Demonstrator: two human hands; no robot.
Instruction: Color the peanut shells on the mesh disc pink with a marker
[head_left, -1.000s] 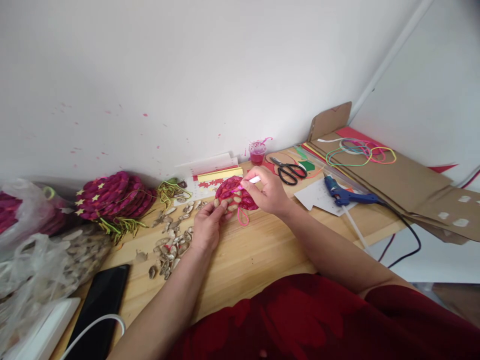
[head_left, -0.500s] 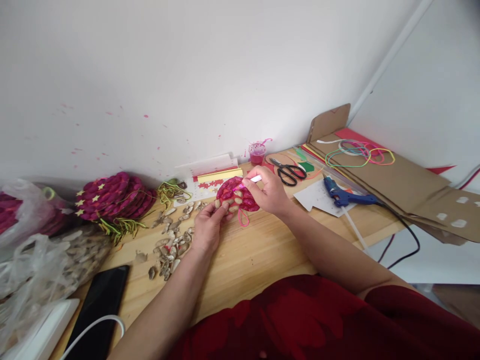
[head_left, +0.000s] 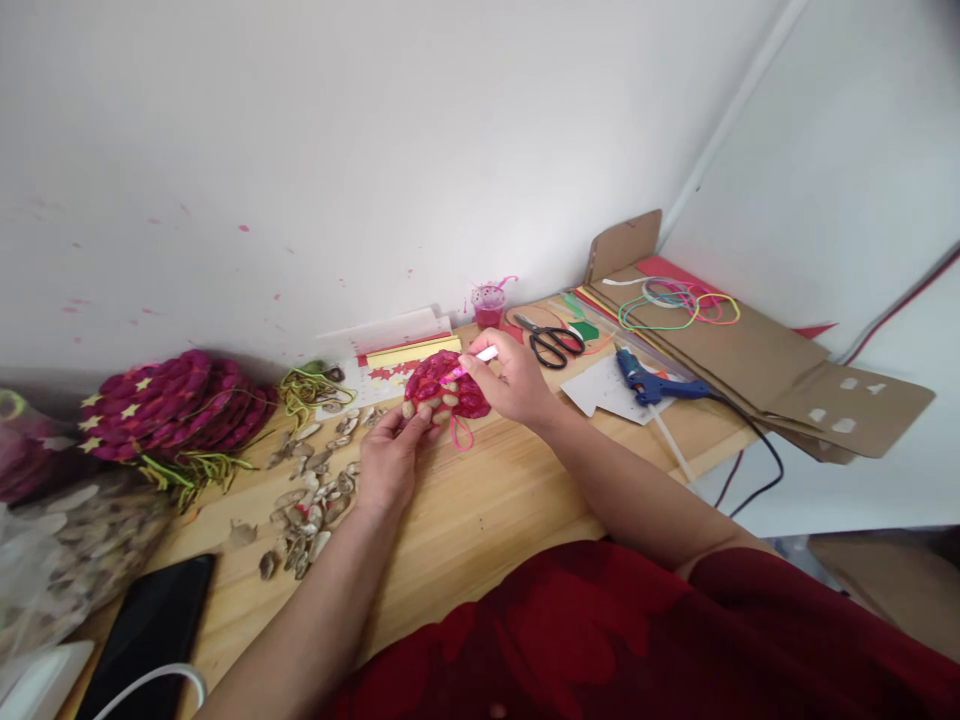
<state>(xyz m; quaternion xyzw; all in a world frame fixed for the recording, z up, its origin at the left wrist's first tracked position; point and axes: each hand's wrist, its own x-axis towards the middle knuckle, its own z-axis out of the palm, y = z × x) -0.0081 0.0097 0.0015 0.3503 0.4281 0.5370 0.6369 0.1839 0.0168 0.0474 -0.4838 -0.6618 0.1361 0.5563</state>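
Note:
Closed on the near left edge of a round disc (head_left: pixel 470 399) is my left hand (head_left: pixel 388 460). Small shell halves cover this disc, most painted wet magenta and a few along the near side still tan. A pink loop of cord (head_left: pixel 462 434) hangs from its near edge. In my right hand (head_left: pixel 516 382) is a paintbrush (head_left: pixel 486 354) with a white handle, pinched between thumb and fingers. Its pink tip touches the shells near the disc's middle. Behind the hands stands a clear cup of magenta paint (head_left: pixel 490 304).
Loose shells (head_left: pixel 307 515) lie left of my left hand, near stacked magenta discs (head_left: pixel 176 405) with stars. Black scissors (head_left: pixel 553 342), a blue glue gun (head_left: pixel 656 382) and cardboard (head_left: pixel 739 350) with coloured cord are on the right. A black phone (head_left: pixel 146 635) lies front left.
The whole view has shifted, so everything sits further left in the picture. Both hands keep their holds, and the brush tip stays on the disc's shells.

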